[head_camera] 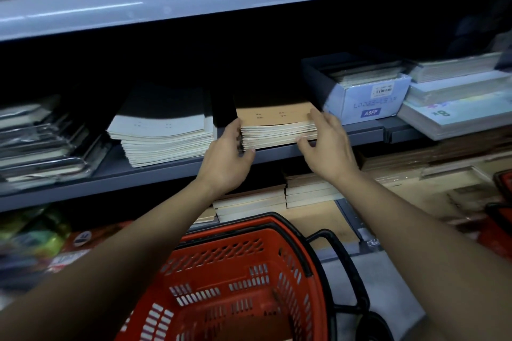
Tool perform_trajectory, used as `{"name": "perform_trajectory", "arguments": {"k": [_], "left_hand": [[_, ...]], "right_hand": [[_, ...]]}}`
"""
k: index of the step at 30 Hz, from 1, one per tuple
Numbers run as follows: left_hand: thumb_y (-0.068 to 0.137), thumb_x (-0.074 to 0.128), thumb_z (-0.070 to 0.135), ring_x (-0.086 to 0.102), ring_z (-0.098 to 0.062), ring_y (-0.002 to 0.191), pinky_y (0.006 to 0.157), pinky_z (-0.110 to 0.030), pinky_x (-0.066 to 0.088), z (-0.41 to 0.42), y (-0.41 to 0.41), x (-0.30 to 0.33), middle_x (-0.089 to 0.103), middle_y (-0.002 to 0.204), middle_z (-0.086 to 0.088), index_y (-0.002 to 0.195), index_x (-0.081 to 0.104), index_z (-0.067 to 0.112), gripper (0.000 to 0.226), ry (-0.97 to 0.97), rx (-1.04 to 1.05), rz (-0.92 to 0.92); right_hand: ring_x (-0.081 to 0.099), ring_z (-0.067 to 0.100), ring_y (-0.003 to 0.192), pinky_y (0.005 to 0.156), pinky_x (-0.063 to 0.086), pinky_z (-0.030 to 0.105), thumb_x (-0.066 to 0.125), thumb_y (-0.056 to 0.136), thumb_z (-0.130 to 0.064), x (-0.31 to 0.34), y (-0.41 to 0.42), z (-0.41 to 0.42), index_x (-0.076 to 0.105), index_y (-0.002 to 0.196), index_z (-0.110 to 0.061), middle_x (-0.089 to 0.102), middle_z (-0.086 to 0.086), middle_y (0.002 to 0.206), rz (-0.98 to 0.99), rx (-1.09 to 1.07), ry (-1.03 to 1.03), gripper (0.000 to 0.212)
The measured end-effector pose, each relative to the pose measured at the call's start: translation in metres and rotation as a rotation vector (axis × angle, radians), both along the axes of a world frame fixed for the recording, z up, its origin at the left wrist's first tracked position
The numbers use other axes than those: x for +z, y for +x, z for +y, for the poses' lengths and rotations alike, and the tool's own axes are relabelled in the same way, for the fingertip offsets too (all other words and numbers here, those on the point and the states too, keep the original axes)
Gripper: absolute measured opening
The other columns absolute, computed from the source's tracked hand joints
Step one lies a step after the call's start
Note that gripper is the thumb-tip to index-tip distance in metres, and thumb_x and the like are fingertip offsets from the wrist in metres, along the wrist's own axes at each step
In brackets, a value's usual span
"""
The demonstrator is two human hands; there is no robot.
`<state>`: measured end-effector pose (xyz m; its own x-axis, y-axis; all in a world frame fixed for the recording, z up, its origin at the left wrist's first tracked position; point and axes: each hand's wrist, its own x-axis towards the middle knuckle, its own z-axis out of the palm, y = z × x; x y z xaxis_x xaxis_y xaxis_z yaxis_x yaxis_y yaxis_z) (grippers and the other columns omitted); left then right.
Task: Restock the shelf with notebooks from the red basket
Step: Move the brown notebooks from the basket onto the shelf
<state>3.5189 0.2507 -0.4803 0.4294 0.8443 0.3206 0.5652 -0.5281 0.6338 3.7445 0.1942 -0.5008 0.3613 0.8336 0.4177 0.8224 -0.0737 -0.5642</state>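
Note:
A stack of brown-covered notebooks (277,127) lies on the grey middle shelf (166,171), its front edge at the shelf's lip. My left hand (225,158) grips the stack's left front corner, fingers along its side and thumb under the front. My right hand (327,144) holds the stack's right front corner, fingers on top and thumb against the page edges. The red basket (241,279) with black handles stands below between my forearms; its visible inside holds no notebooks.
A taller pile of white notebooks (163,133) sits left of the brown stack. A blue-grey box (365,97) with a label stands to its right, more stacks beyond. Wrapped items fill the shelf's left end. Brown notebooks lie on the lower shelf.

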Motion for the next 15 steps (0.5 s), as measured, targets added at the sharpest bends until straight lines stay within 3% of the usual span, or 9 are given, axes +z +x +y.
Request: {"name": "perform_trajectory", "arguments": {"k": [4,15], "left_hand": [[0.099,0.065,0.022,0.052,-0.015,0.137,0.113,-0.032,0.044,-0.018,-0.012,-0.002,0.050,0.154,0.003,0.160,0.028,0.024,0.072,-0.033,-0.025,0.025],[0.099,0.064,0.028,0.061,-0.011,0.111,0.100,-0.040,0.053,-0.062,-0.045,-0.014,0.062,0.133,0.006,0.156,0.038,0.023,0.063,-0.064,0.027,0.053]], "right_hand": [[0.049,0.034,0.135,0.109,0.042,0.039,0.067,0.097,-0.027,-0.002,-0.008,-0.016,0.041,0.155,-0.017,0.041,0.013,0.152,-0.007,-0.005,-0.018,0.064],[0.050,0.033,0.134,0.106,0.047,0.042,0.061,0.101,-0.033,-0.008,-0.032,-0.064,0.037,0.161,-0.017,0.045,0.010,0.150,-0.071,0.035,-0.164,0.066]]}}
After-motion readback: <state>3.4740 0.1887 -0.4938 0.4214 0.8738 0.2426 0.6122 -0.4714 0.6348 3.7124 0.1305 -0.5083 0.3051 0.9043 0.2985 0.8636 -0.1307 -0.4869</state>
